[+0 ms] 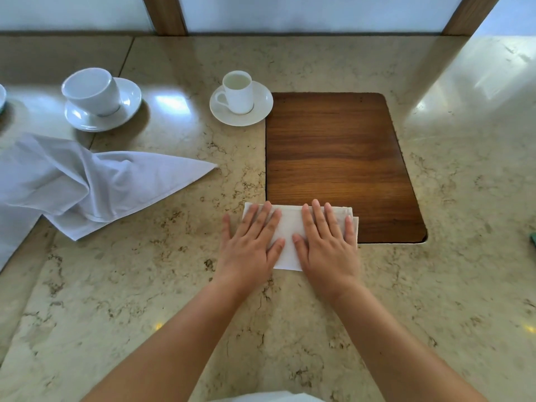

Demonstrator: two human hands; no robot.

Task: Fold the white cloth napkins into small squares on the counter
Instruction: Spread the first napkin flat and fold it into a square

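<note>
while both flat on folded napkin (290,242), l hand (251,242) & r hand (326,242), grip apart; loose napkin (87,184) well left.

On my feed I see two bare forearms with no sleeves reaching as far as the wrists. The left hand (251,240) and the right hand (326,242) carry no rings, no watch, no bracelets and no gloves. The fingernails I can see are short and unpainted. Just below the forearms, at the bottom edge, I catch a sliver of white garment (266,397).
</note>
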